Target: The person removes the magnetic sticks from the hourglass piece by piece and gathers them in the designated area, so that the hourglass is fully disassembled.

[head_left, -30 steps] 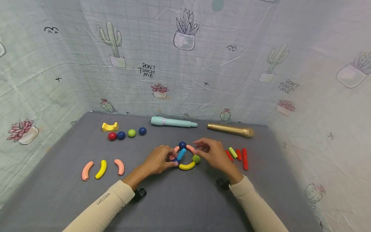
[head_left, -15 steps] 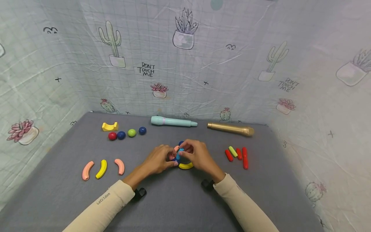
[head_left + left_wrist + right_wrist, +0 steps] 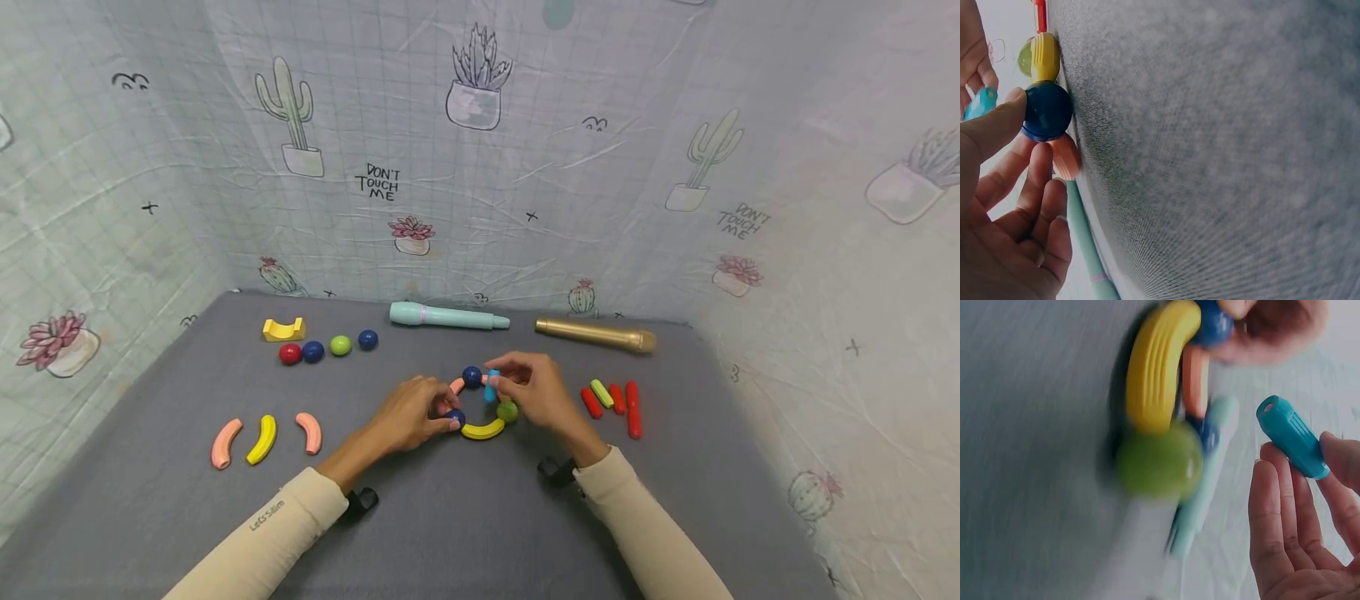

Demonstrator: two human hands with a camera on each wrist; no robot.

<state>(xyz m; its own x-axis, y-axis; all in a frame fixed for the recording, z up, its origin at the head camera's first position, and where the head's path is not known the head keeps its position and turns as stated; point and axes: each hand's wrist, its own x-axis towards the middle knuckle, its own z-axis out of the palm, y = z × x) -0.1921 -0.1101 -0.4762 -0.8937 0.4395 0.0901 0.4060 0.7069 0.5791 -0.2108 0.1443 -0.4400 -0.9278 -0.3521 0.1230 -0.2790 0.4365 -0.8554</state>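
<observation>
My left hand [image 3: 408, 414] pinches a dark blue ball [image 3: 1049, 112] between thumb and fingers. That ball is part of a ring on the grey cloth: a yellow curved piece [image 3: 482, 431], a green ball [image 3: 507, 412], another dark blue ball [image 3: 472, 377] and pink curved pieces [image 3: 457, 385]. Above the ring's right side, my right hand [image 3: 538, 390] pinches a short light-blue rod [image 3: 1294, 437] between thumb and fingertips. In the right wrist view, a small hole shows in the rod's end. My right hand partly hides the pink piece beneath it.
Pink and yellow curved pieces [image 3: 262, 438] lie at left. Behind them are a yellow cradle-shaped block [image 3: 284, 330] and several balls [image 3: 341, 345]. A mint microphone [image 3: 448, 317] and a gold one [image 3: 596, 335] lie at the back. Red and yellow-green rods [image 3: 602, 393] sit at right.
My right hand came in from the right, took the light-blue rod leaning at the left-hand ball, and moved it rightward over the ring. My left hand has stayed in place.
</observation>
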